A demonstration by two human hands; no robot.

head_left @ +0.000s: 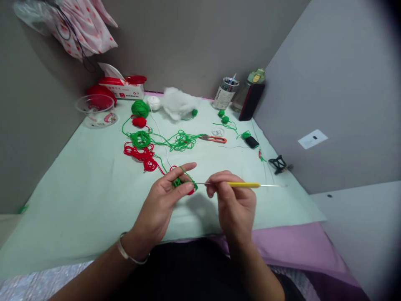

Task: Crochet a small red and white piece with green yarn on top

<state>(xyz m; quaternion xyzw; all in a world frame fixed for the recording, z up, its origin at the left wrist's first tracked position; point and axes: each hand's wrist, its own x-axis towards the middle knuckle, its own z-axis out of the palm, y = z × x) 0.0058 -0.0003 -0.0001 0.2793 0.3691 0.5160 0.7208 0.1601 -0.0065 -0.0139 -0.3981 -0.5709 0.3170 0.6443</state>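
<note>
My left hand [166, 194] pinches a small green and red crochet piece [194, 187], with the index finger raised and a green strand running over it. Much of the piece is hidden behind the thumb and fingers. In my right hand [234, 200] is a crochet hook with a yellow handle [246, 184]; its thin metal tip reaches the piece at the left thumb. Loose green yarn [183, 140] and red yarn [140, 154] lie in tangles beyond the left hand, strands trailing toward it. Orange-handled thread snips [214, 138] rest past the hands.
Behind lie a green yarn ball [140, 109], a red ball [139, 121], white stuffing [180, 102] and a clear tub [98, 112]. A tissue box [128, 90], pen can [225, 94], bottle [242, 96] and phone [251, 101] line the wall. A black clip [280, 164] sits right.
</note>
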